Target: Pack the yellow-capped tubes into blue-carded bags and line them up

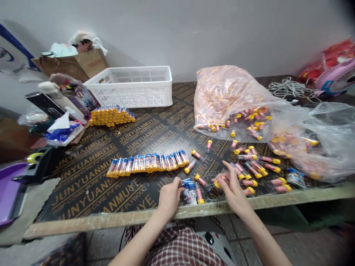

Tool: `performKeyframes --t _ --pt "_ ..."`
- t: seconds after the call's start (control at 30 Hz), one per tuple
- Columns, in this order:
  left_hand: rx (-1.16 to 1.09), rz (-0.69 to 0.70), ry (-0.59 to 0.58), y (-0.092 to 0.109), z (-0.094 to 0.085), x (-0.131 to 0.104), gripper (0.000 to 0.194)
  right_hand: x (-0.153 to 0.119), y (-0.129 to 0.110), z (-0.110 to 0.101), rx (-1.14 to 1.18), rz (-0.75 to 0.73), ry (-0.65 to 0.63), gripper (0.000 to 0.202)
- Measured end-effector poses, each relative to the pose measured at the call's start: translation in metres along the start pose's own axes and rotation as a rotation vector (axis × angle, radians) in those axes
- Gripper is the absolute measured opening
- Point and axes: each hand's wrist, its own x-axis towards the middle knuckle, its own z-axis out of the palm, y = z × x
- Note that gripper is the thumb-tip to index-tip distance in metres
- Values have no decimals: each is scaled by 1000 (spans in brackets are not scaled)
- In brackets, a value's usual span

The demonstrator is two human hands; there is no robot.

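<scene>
My left hand [169,195] is closed at the left edge of a small pile of blue labels [189,190] by the table's front edge; its fingertips pinch something I cannot make out. Right of the labels lies a clear tube with a yellow cap [199,195]. My right hand [231,184] has its fingers apart around a yellow-capped tube [221,180]; whether it grips the tube is unclear. Loose yellow-capped tubes [256,169] with pink contents lie right of that hand. A row of blue-labelled tubes [148,162] stretches across the table's middle.
A white plastic basket [135,94] stands at the back, near a stack of yellow-capped tubes [111,116]. A large clear bag of tubes [224,96] spreads over the back right. Cables [294,88] and a pink fan [337,79] are far right; a purple dustpan [9,192] is far left.
</scene>
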Motion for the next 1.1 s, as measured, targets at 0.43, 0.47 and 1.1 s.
performKeyframes --t 0.43,0.47,1.1 --pt "-1097 -328 130 -6 -21 -3 26 14 -1 22 112 19 170 35" --pt "-1202 -382 118 -5 -23 -2 30 16 1 18 124 27 170 35" --pt "-1607 -649 225 -1 -42 5 8 9 -14 14 -159 -155 262 26"
